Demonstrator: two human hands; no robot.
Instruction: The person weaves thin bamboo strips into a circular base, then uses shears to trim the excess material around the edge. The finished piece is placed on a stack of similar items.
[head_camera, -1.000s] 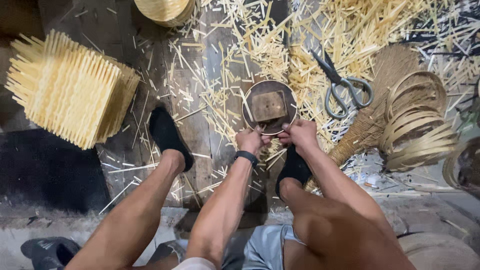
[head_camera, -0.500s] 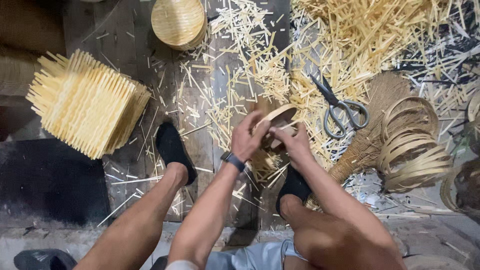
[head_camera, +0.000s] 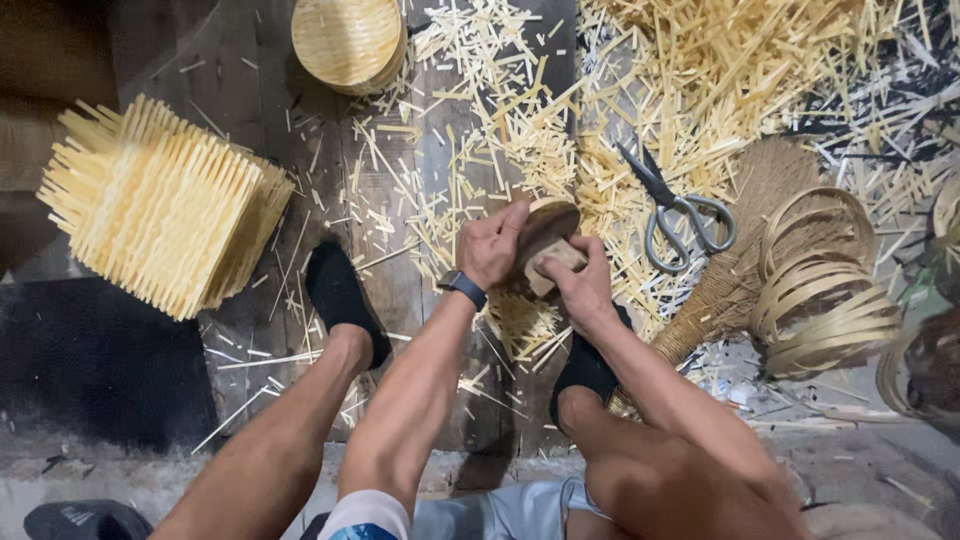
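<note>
At frame centre I see my left hand wrapped over the edge of a small round bamboo ring, its grip closed on it, while my right hand pinches a small wooden block against the ring. Below lies a dark plank floor strewn with pale bamboo offcuts. Scissors lie just right; a stack of slatted mats sits left, a round woven lid at top.

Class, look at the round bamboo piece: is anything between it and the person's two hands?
Nothing visible. The left hand grips the bamboo piece from the side, and the right hand presses a small wooden block against it.
</note>
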